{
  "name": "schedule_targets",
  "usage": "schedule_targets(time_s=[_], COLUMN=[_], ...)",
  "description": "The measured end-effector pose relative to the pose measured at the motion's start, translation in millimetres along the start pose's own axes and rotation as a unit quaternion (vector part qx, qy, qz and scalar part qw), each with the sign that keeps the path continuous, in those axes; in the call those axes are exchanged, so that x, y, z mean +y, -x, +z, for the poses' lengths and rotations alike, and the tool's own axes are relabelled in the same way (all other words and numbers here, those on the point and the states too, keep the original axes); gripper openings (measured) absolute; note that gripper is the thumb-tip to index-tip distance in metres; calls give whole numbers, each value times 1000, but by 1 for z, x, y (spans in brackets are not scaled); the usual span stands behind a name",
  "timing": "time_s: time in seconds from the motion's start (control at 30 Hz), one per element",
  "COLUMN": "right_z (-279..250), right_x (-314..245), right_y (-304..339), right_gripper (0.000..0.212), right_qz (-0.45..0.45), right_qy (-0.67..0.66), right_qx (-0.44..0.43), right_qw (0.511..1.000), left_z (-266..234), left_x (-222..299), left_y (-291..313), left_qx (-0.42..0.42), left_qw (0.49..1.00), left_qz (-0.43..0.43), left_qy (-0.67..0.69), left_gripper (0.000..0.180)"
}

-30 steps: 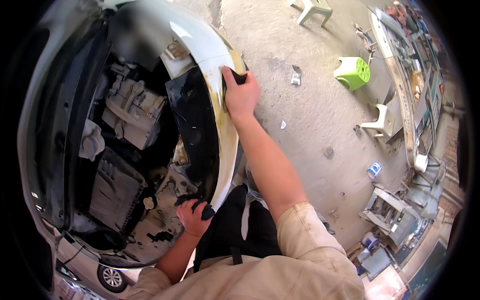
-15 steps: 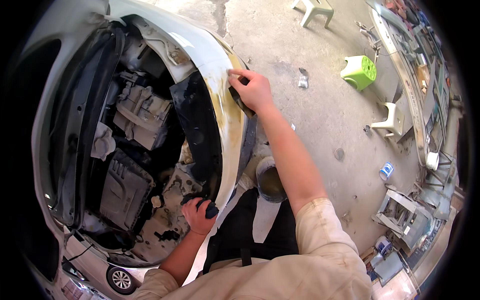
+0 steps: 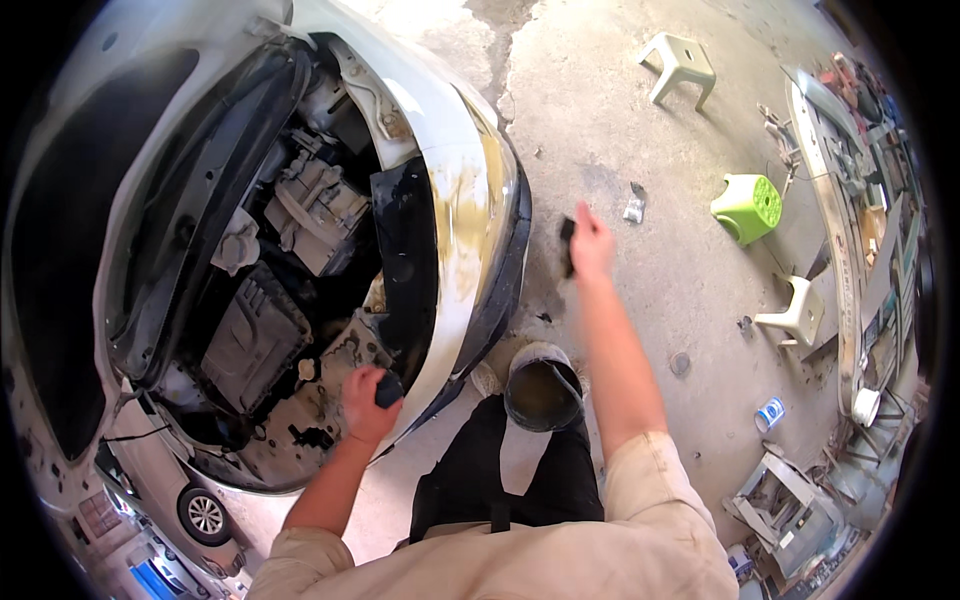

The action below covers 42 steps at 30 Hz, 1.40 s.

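Note:
My left hand (image 3: 364, 405) is closed around a small dark pad (image 3: 389, 390) at the near edge of the open engine bay. Out over the floor, apart from the car, my right hand (image 3: 593, 245) grips a thin black piece (image 3: 568, 245); motion blurs it, and I cannot tell whether it is a sanding sheet or a block. The white car's front bumper (image 3: 463, 190) carries smeared yellowish filler patches. A bucket (image 3: 545, 392) of murky liquid stands on the floor by my legs, below my right hand.
The raised bonnet (image 3: 120, 190) is at the left above the engine bay (image 3: 250, 335). Right of the car are a green stool (image 3: 745, 208), cream stools (image 3: 680, 68) and a blue-white can (image 3: 770, 414). Scrap parts line the right side. Another car (image 3: 170, 480) stands at lower left.
My right hand has left the bumper and swung right over the floor with the black piece. My left hand shifted slightly left, still holding the pad. The whole view has moved too.

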State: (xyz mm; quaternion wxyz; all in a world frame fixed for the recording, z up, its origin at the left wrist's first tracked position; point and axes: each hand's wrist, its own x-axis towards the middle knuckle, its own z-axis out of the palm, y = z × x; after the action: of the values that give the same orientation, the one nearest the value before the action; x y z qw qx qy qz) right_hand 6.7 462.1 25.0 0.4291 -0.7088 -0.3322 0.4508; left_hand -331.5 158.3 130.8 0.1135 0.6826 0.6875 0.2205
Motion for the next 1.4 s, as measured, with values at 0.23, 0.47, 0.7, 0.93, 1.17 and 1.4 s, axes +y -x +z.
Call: schedule_targets(time_s=[0.23, 0.47, 0.7, 0.93, 1.17, 1.4], right_z=[-289, -494, -493, -374, -383, -481], right_x=[260, 349, 352, 301, 295, 364], right_y=[36, 144, 164, 99, 87, 134], right_gripper=[47, 57, 54, 42, 42, 46], right_qz=[85, 328, 321, 245, 218, 300], right_qy=[157, 331, 230, 54, 46, 70], right_qx=[88, 205, 196, 104, 103, 147], right_qw=[980, 861, 897, 962, 969, 940], left_z=[-16, 50, 77, 80, 81, 81], left_x=[83, 70, 83, 82, 70, 72], left_y=[-211, -353, -366, -289, -162, -117], left_qx=[110, 131, 57, 27, -50, 0], left_qw=[987, 977, 967, 959, 964, 965], left_qz=[84, 141, 46, 132, 146, 129], left_qy=[84, -89, -243, -248, -216, -227], left_gripper=[44, 40, 28, 29, 34, 24])
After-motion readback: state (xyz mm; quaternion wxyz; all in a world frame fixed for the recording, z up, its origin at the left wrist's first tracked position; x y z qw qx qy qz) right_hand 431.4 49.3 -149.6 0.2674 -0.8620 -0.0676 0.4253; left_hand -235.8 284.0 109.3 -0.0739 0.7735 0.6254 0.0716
